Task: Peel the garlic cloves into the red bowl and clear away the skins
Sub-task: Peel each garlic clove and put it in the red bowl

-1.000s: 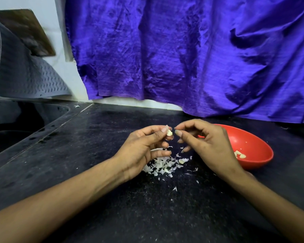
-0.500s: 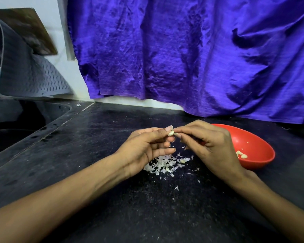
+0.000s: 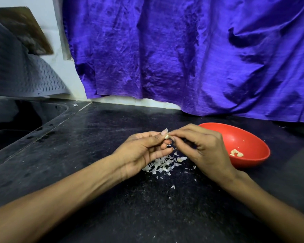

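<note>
A small pale garlic clove (image 3: pixel 166 136) sits between the fingertips of both hands above the black counter (image 3: pixel 98 155). My left hand (image 3: pixel 144 151) pinches it with thumb and forefinger. My right hand (image 3: pixel 200 149) meets it from the right, its fingertips pinching at the clove. Below the hands lies a heap of white garlic skins (image 3: pixel 162 164). The red bowl (image 3: pixel 253 137) stands just right of my right hand, with a few peeled cloves (image 3: pixel 237 152) in it.
A dark sink (image 3: pixel 16 123) is set into the counter at the left. A grey ribbed mat (image 3: pixel 25 74) hangs on the wall above it. A purple cloth (image 3: pixel 191 58) hangs along the back wall. Stray skin flakes (image 3: pixel 172 186) dot the counter.
My hands have closed together: the right fingertips, apart from the clove a second ago, now pinch it beside the left thumb. The bowl and the skins lie as before.
</note>
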Demonstrator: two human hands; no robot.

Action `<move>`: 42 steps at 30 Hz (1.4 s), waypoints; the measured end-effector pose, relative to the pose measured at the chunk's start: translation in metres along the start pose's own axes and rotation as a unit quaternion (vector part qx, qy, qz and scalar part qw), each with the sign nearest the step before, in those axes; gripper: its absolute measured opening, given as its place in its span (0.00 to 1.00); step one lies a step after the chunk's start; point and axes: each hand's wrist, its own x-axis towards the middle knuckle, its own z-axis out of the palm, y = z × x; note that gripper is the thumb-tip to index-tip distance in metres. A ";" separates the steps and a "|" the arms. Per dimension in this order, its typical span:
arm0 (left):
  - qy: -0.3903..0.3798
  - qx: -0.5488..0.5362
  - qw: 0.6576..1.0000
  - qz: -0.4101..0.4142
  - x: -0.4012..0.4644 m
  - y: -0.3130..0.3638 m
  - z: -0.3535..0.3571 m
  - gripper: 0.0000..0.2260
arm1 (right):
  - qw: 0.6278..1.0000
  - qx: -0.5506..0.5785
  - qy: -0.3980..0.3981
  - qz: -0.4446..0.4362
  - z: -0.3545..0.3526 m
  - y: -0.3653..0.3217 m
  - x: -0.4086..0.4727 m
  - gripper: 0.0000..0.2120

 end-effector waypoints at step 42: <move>-0.037 0.032 0.999 0.001 0.000 0.003 0.000 0.11 | 0.922 0.279 -0.028 0.268 -0.001 -0.005 0.008 0.11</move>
